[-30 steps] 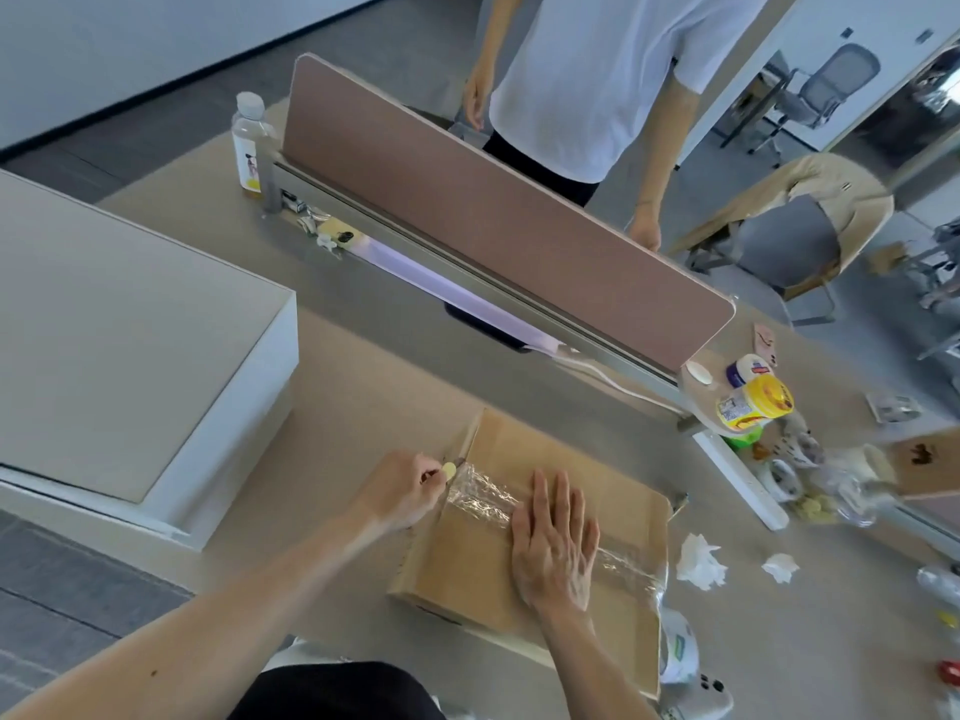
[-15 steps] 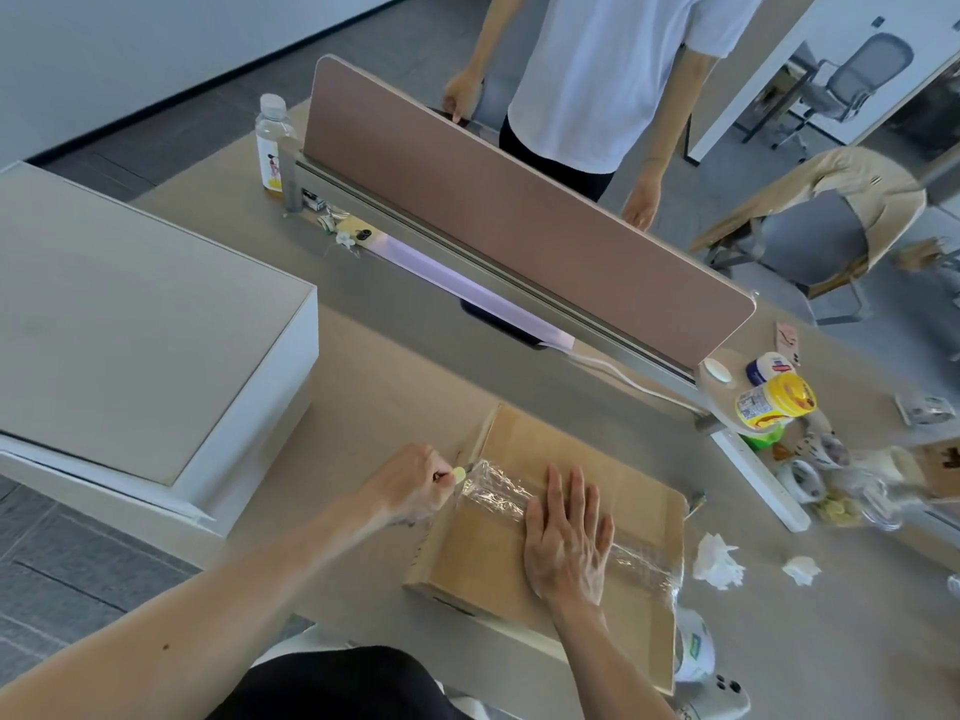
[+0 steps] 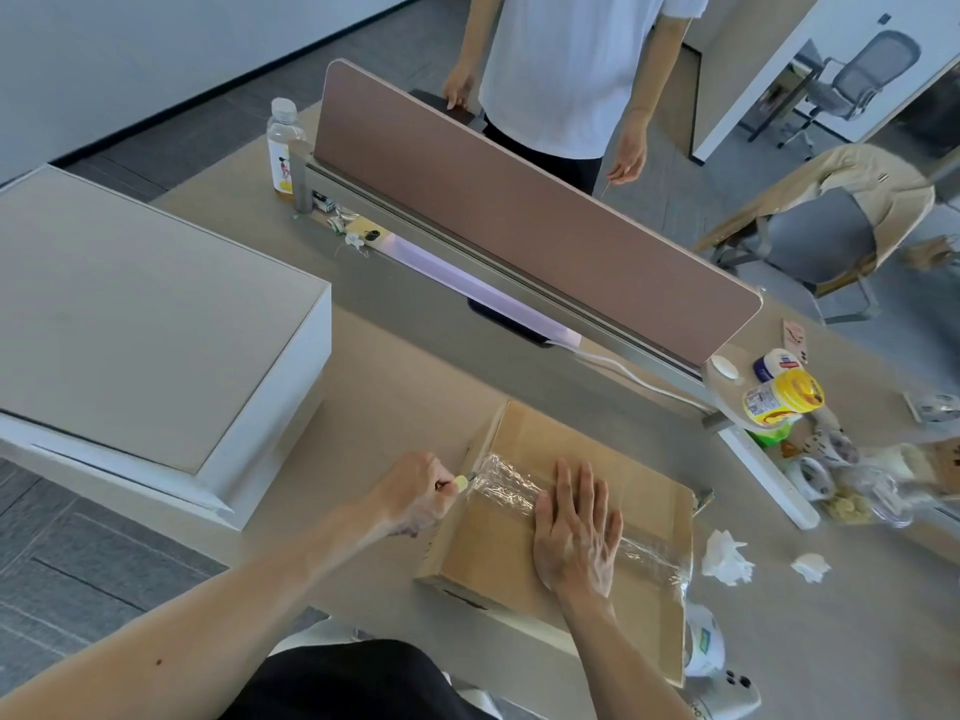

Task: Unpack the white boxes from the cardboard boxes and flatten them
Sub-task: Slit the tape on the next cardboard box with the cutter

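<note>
Far left of the cardboard box stands a low white-sided cabinet with a flat, matte beige top and square corners. At the box's left end the left hand has its fingers curled tight round a small cutter. Only the cutter's pale yellow tip shows, touching the start of the clear tape.

The box itself lies flat on the surface just in front of the person. It is shallow, plain brown corrugated board, and its flaps are shut, so what it holds is hidden. The tape runs lengthways along the centre seam, glossy and wrinkled, and bunches into folds at both ends. The right hand lies on top of the box with straight, spread fingers, pressing it down across the tape line.

The step looks like slitting the seam. It would go best with a shallow blade, so that nothing inside is scored, drawn along the seam in one steady pull. The pressing hand sits right on that seam, so it should shift aside before the tip reaches it. The wrinkled tape may snag, and short strokes would help there.

Right of the box lie two crumpled white tissues, soft and ragged. Beyond them is a yellow-lidded jar among smaller clutter.
</note>
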Motion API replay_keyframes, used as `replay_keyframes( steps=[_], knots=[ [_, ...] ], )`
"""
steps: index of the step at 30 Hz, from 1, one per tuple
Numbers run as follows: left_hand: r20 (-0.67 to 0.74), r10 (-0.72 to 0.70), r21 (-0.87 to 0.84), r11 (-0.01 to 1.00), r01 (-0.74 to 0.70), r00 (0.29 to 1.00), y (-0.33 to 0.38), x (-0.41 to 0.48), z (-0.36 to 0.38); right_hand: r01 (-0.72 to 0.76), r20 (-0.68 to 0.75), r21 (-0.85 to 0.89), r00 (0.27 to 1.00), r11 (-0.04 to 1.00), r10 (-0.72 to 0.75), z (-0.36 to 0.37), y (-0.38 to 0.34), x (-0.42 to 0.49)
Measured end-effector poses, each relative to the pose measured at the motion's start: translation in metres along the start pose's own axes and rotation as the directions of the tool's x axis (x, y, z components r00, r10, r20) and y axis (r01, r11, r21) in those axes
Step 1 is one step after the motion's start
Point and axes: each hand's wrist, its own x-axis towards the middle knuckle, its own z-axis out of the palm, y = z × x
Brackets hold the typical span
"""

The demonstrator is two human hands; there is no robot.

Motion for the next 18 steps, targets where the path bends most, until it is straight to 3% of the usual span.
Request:
replay_keyframes(
  steps=[18],
  knots=[
    [0.048, -0.028, -0.073, 0.997, 0.032, 0.998, 0.000, -0.019, 0.006, -0.003, 0.007, -0.023, 1.000, 1.000, 0.004, 0.002, 0.000, 0.000]
  ],
)
